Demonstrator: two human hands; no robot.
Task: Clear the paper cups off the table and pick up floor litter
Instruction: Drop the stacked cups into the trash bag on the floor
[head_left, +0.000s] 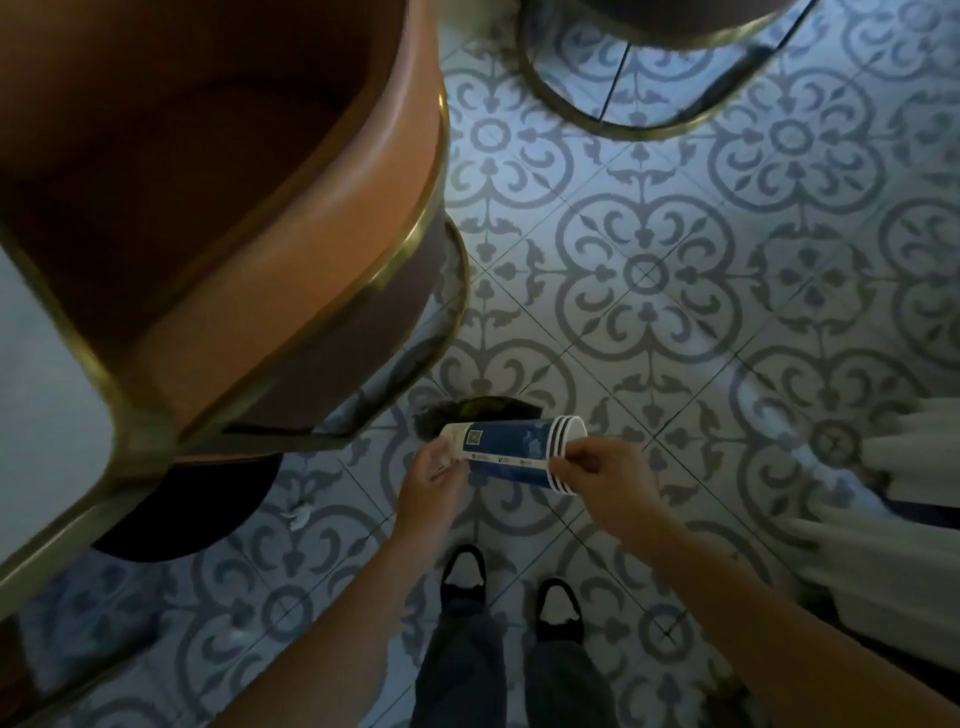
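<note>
A stack of nested blue-and-white paper cups (511, 452) lies sideways in front of me, held above the patterned tile floor. My left hand (434, 480) grips its narrow base end. At the wide rim end, my right hand (597, 475) pinches the stack. Just beyond the cups a dark crumpled piece of litter (483, 410) lies on the floor. A small white scrap (300, 514) rests on the tiles to the left, near the chair's base.
A brown chair with a brass rim (249, 218) fills the left side, its dark round base (182, 519) below it. Another brass chair base (623, 104) stands at the top. White fabric (893, 493) hangs at the right. My feet (511, 587) are below the cups.
</note>
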